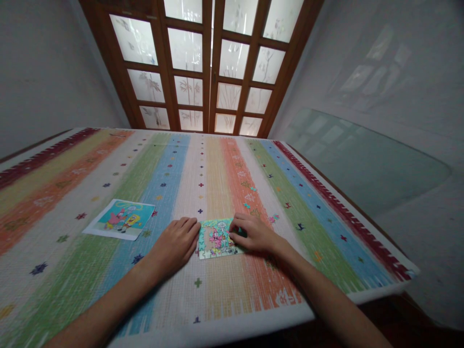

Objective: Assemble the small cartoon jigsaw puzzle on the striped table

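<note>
A small cartoon jigsaw puzzle (pixel 217 238), partly put together, lies on the striped tablecloth (pixel 203 174) near the front edge. My left hand (pixel 174 245) rests flat on the cloth with its fingers stretched out, fingertips touching the puzzle's left edge. My right hand (pixel 252 233) sits at the puzzle's right edge with its fingers curled and pressed down on a piece there. A few loose puzzle pieces (pixel 274 218) lie just right of that hand.
A printed reference picture (pixel 121 218) of the same cartoon lies on the cloth to the left. The table's right edge (pixel 362 227) drops off near a grey wall. Wooden glazed doors (pixel 208 67) stand behind the table.
</note>
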Demonstrator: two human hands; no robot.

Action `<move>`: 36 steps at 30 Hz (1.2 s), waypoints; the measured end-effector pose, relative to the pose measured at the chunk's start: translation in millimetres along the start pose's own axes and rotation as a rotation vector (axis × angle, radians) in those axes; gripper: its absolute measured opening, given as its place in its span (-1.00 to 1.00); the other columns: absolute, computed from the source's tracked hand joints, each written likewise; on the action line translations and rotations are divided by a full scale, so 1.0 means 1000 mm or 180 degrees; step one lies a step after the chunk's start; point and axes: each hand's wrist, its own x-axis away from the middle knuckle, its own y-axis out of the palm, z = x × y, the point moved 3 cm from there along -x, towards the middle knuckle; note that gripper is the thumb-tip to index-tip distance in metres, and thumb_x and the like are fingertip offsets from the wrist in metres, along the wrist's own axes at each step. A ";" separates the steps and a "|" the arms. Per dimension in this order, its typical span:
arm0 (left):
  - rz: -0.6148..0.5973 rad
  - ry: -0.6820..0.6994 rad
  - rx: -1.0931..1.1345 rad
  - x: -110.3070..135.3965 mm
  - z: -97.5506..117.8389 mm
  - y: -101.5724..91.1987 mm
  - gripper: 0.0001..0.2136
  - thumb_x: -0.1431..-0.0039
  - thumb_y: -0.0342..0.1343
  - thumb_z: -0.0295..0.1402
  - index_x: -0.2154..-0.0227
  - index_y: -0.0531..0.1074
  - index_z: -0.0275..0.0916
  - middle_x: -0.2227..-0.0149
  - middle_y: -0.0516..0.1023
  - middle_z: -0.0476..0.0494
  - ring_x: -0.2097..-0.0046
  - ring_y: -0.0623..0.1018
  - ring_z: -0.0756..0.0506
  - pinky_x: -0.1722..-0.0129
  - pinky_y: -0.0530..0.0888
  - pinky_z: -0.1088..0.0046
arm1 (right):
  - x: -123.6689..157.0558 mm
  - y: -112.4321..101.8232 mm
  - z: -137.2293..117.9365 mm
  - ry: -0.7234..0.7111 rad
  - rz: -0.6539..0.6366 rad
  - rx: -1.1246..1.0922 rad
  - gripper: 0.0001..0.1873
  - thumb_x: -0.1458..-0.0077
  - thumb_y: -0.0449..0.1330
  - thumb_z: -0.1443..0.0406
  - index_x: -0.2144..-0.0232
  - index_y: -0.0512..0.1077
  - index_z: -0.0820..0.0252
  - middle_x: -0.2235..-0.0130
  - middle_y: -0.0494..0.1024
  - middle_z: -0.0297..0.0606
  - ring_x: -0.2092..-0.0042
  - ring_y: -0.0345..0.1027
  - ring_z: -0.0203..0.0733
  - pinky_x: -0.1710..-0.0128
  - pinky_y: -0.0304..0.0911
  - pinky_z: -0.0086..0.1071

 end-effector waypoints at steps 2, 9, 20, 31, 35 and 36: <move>-0.0004 -0.0021 0.0039 0.000 0.000 0.000 -0.83 -0.38 -0.05 -0.46 0.07 0.40 -0.27 0.04 0.53 -0.28 0.03 0.50 -0.25 0.06 0.48 0.17 | -0.001 0.000 -0.002 -0.0014 0.0027 0.0008 -0.91 -0.24 0.21 0.29 0.28 0.50 0.20 0.27 0.50 -0.22 0.25 0.37 -0.19 0.24 0.21 -0.34; -0.0045 -0.0028 0.0082 0.000 0.000 0.002 -0.83 -0.36 -0.01 -0.47 0.07 0.41 -0.29 0.04 0.53 -0.30 0.01 0.50 -0.27 0.05 0.46 0.16 | 0.000 -0.001 -0.006 -0.0232 0.0190 0.0218 -0.86 -0.28 0.19 0.28 0.21 0.55 0.16 0.20 0.48 -0.19 0.23 0.38 -0.18 0.26 0.22 -0.34; 0.0045 -0.0023 -0.0004 0.001 0.000 0.002 -0.80 -0.37 -0.06 -0.46 0.04 0.40 -0.30 -0.01 0.52 -0.33 -0.05 0.49 -0.28 0.00 0.48 0.14 | 0.000 0.006 -0.012 -0.0449 0.0085 0.0670 -0.71 -0.36 0.11 0.26 -0.01 0.56 0.13 0.14 0.47 -0.12 0.26 0.35 -0.19 0.28 0.23 -0.34; 0.0300 0.0320 0.0315 0.000 0.011 -0.001 -0.67 -0.26 -0.06 -0.56 -0.05 0.39 -0.31 -0.06 0.52 -0.34 -0.11 0.47 -0.30 -0.07 0.51 0.06 | -0.003 0.014 -0.019 -0.0459 -0.0139 0.1048 -0.61 -0.41 0.03 0.27 -0.20 0.42 0.01 0.15 0.46 -0.13 0.31 0.23 -0.20 0.33 0.11 -0.36; 0.0328 0.0389 0.0367 0.001 0.012 0.000 -0.61 -0.25 -0.05 -0.59 -0.12 0.37 -0.29 -0.08 0.51 -0.34 -0.12 0.47 -0.29 -0.07 0.51 0.08 | -0.004 0.016 -0.019 -0.0491 -0.0147 0.1144 -0.59 -0.41 0.03 0.27 -0.23 0.39 -0.01 0.16 0.45 -0.13 0.33 0.21 -0.20 0.35 0.07 -0.36; 0.0326 0.0396 0.0370 0.001 0.012 0.000 -0.60 -0.26 -0.05 -0.60 -0.13 0.37 -0.29 -0.08 0.50 -0.34 -0.13 0.47 -0.29 -0.07 0.52 0.08 | -0.004 0.016 -0.019 -0.0489 -0.0153 0.1155 -0.59 -0.41 0.03 0.27 -0.24 0.39 -0.01 0.16 0.45 -0.13 0.33 0.21 -0.20 0.35 0.07 -0.36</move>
